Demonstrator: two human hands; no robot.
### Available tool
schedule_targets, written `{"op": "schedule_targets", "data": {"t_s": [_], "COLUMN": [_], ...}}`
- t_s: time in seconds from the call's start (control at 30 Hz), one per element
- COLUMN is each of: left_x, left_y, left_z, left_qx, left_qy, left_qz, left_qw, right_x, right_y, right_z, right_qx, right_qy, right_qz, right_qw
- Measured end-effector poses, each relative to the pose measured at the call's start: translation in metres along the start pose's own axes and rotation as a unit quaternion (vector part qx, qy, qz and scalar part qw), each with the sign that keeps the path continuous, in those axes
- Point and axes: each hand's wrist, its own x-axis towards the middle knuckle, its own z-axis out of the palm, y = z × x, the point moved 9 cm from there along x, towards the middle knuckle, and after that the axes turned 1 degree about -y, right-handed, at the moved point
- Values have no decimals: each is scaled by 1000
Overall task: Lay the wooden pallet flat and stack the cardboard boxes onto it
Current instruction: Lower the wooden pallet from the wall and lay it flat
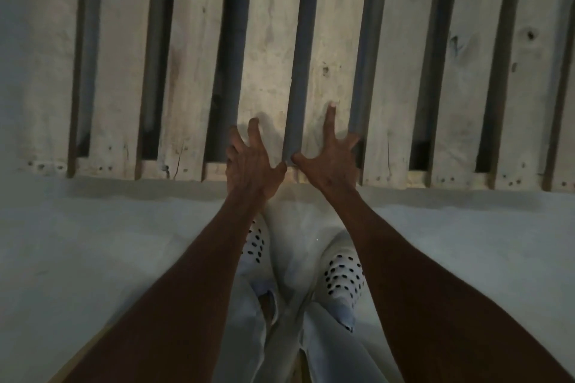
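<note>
The pale slatted wooden pallet lies on the grey floor ahead of the feet. Left hand and right hand, fingers spread, grasping nothing, are held over its near edge. Flat seating should be confirmed before boxes are fetched; none are visible.

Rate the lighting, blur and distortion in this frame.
Head view: dim and soft overall; the pallet boards bow outward from wide-angle distortion; both forearms are near-black; left hand and right hand cast faint shadows on the boards; no glare.
</note>
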Motion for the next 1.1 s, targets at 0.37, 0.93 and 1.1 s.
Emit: {"op": "schedule_targets", "data": {"t_s": [0.37, 0.93, 1.1], "left_x": [-92, -380, -434], "left_y": [79, 241, 246], "left_z": [-122, -477, -522], "left_qx": [78, 167, 176], "left_qy": [-97, 15, 47], "left_qz": [127, 166, 181], "left_qw": [984, 972, 966], "right_x": [-77, -414, -466], "right_y": [-65, -234, -253], "right_z": [-163, -473, -515], "right_qx": [-196, -178, -230], "right_qy": [-102, 59, 100], "right_qz": [-124, -212, -257], "right_qw": [967, 959, 933]}}
